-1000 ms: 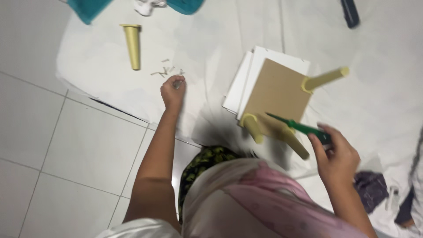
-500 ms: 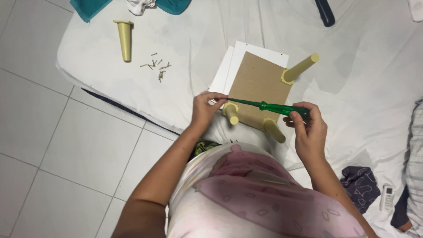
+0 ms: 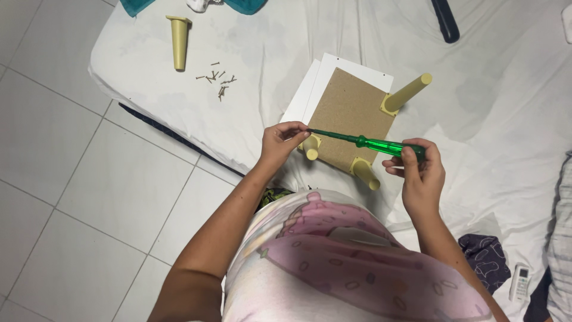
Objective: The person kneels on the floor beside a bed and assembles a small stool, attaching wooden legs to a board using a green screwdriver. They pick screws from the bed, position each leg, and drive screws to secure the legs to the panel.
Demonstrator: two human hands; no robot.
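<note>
Seen from the head camera, looking straight down, an upturned small table or stool of brown fibreboard (image 3: 348,116) lies on a white sheet (image 3: 268,48) and serves as the landmark here. Three pale yellow plastic legs are fixed to its corners: one (image 3: 408,93) at the far right corner, one (image 3: 364,173) at the near right corner, one (image 3: 310,147) at the near left corner.

A green-handled screwdriver (image 3: 369,142) lies crosswise just above the board's near edge, handle to the right, dark shaft pointing left. The right hand (image 3: 420,176) sits just beyond the board's near right corner, its fingers curled firmly around the translucent green handle. The left hand (image 3: 281,141) is at the board's near left corner, beside the leg there, with thumb and fingertips pinched together at the tip of the shaft; whether a screw sits between them is too small to tell.

Well to the far left of the board, a loose fourth leg (image 3: 179,42) lies on the sheet, and a scatter of small screws (image 3: 217,80) lies between it and the board. A dark cylindrical object (image 3: 445,21) rests far beyond the board's right side. Near right of the board, at the frame's lower edge, lie a white remote control (image 3: 520,281) and a dark patterned cloth (image 3: 484,257). Grey floor tiles (image 3: 77,179) spread to the left of the sheet.
</note>
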